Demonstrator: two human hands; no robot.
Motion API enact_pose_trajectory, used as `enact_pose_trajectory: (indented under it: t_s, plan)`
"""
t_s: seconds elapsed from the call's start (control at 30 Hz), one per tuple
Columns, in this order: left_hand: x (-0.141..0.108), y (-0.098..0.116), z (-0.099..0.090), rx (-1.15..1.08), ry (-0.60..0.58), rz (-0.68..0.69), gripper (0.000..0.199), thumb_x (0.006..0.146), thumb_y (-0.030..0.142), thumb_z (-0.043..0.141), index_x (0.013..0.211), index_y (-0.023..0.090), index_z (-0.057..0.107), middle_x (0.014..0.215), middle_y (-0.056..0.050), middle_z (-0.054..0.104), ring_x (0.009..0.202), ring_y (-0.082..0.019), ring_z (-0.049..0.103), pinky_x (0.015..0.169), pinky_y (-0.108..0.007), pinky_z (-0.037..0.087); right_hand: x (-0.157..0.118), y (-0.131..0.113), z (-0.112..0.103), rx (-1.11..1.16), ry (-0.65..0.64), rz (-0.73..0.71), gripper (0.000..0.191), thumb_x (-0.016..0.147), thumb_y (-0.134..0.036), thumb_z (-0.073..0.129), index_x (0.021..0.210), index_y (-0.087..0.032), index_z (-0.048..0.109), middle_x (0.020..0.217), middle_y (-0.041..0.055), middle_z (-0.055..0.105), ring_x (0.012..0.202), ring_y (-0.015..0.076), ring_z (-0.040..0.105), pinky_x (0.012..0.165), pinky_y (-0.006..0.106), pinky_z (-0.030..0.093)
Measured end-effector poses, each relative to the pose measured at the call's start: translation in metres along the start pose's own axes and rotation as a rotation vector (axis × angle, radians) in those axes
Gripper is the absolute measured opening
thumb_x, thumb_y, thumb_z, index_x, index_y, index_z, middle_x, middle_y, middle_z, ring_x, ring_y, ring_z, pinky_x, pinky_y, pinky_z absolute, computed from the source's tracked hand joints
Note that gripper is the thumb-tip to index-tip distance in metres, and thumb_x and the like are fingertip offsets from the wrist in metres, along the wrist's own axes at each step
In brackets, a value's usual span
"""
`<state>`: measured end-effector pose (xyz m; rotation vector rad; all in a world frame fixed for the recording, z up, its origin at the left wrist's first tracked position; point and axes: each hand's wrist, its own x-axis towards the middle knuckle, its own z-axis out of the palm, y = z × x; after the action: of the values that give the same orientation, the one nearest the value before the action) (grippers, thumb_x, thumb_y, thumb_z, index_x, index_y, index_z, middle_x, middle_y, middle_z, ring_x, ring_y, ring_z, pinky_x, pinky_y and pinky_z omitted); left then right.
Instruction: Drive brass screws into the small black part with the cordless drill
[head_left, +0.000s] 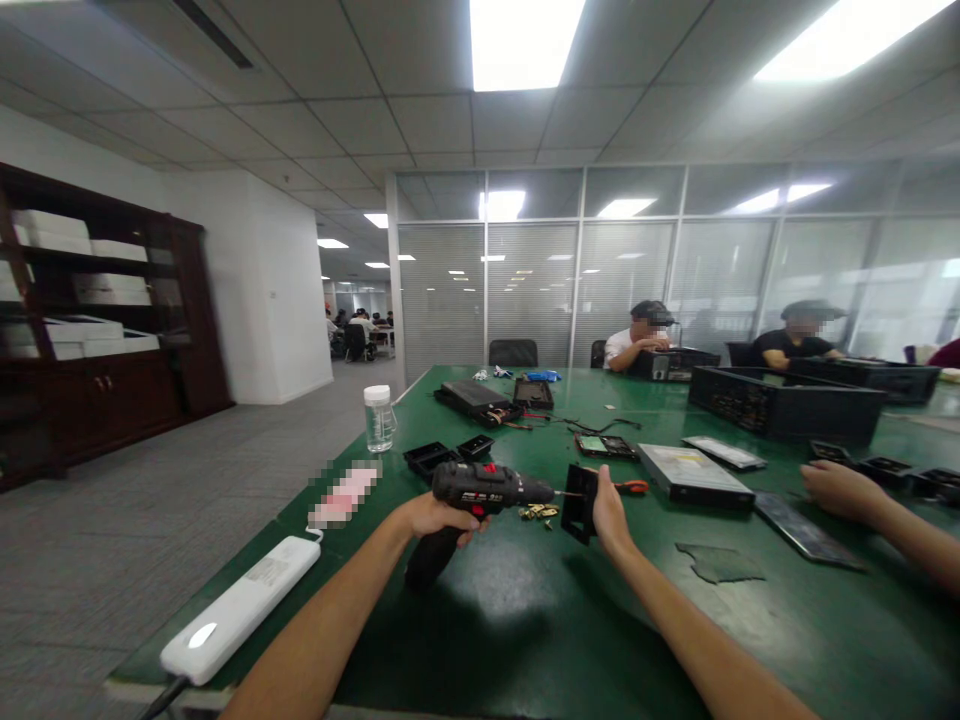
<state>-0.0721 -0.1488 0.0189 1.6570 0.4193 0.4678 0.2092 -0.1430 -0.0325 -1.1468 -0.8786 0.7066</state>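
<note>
In the lower centre, the left hand grips a black-and-red pistol-shaped drill, its barrel pointing rightward at the black rectangular bracket the right hand holds.

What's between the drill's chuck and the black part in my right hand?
A thin bit, reaching to the black part, shows in the head view.

Our left hand and right hand are bare. Our forearms, also bare, taper smoothly toward the wrists.
</note>
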Motion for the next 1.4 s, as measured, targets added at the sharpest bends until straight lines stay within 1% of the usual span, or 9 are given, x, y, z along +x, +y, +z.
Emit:
enact_pose_trajectory:
  t_s: [0.2,0.33,0.5,0.77,0.9,1.0,1.23,1.4]
  plan:
    - [0.0,0.0,-0.001,0.017,-0.015,0.008,0.027,0.062,0.024,0.058,0.083,0.007,0.055,0.068,-0.004,0.051,0.051,-0.008,0.046,0.05,-0.022,0.038,0.002,0.002,0.0,-0.01,0.028,-0.01,0.06,0.063,-0.065,0.031,0.087,-0.017,0.057,0.077,0.0026,0.057,0.075,0.0176,0.051,0.066,0.026,0.038]
    - [0.0,-0.002,-0.001,0.007,-0.022,0.03,0.026,0.063,0.023,0.057,0.083,0.007,0.054,0.07,-0.004,0.05,0.051,-0.008,0.046,0.05,-0.022,0.038,0.0,-0.001,0.0,-0.021,0.016,-0.007,0.061,0.064,-0.065,0.03,0.088,-0.016,0.057,0.075,0.0031,0.057,0.072,0.0176,0.052,0.064,0.026,0.038]
    - [0.0,-0.002,-0.001,0.007,-0.019,0.023,0.03,0.063,0.023,0.058,0.088,0.008,0.053,0.076,-0.006,0.051,0.051,-0.007,0.046,0.05,-0.022,0.038,0.0,-0.001,0.0,-0.023,0.028,-0.001,0.062,0.062,-0.066,0.03,0.088,-0.016,0.057,0.076,0.0031,0.057,0.073,0.018,0.052,0.065,0.027,0.038]
    - [0.001,-0.002,-0.001,0.01,-0.016,0.013,0.027,0.063,0.023,0.058,0.084,0.007,0.055,0.074,-0.005,0.051,0.051,-0.008,0.046,0.05,-0.021,0.038,0.004,0.005,-0.001,-0.014,0.012,-0.027,0.061,0.063,-0.065,0.031,0.089,-0.016,0.057,0.076,0.0028,0.058,0.073,0.0183,0.053,0.065,0.028,0.039]
    - [0.0,0.0,-0.001,-0.002,-0.027,0.012,0.027,0.062,0.023,0.059,0.085,0.008,0.055,0.073,-0.005,0.052,0.051,-0.008,0.046,0.05,-0.022,0.039,0.005,0.006,-0.001,-0.02,0.001,-0.003,0.062,0.064,-0.065,0.028,0.09,-0.016,0.057,0.078,0.003,0.058,0.072,0.0182,0.053,0.063,0.027,0.039]
    - [0.0,0.001,-0.001,0.007,-0.027,0.028,0.027,0.062,0.023,0.059,0.083,0.008,0.055,0.07,-0.004,0.052,0.051,-0.009,0.046,0.05,-0.022,0.039,0.006,0.007,-0.001,-0.027,0.008,-0.024,0.061,0.065,-0.064,0.028,0.089,-0.016,0.057,0.079,0.0029,0.058,0.073,0.0179,0.052,0.066,0.027,0.039]
    - [0.0,0.0,-0.001,0.021,-0.016,0.01,0.031,0.061,0.026,0.059,0.086,0.008,0.054,0.076,-0.006,0.052,0.051,-0.008,0.046,0.05,-0.023,0.039,0.006,0.009,-0.002,-0.041,-0.002,-0.004,0.061,0.066,-0.064,0.027,0.092,-0.017,0.056,0.077,0.0031,0.058,0.07,0.0178,0.053,0.064,0.028,0.039]
    - [0.0,-0.002,-0.002,0.037,0.005,0.002,0.031,0.061,0.027,0.06,0.086,0.008,0.054,0.073,-0.005,0.052,0.051,-0.008,0.047,0.05,-0.022,0.039,0.008,0.012,-0.002,-0.05,0.012,-0.055,0.058,0.067,-0.062,0.028,0.09,-0.017,0.056,0.08,0.0029,0.058,0.076,0.0176,0.052,0.071,0.028,0.037]
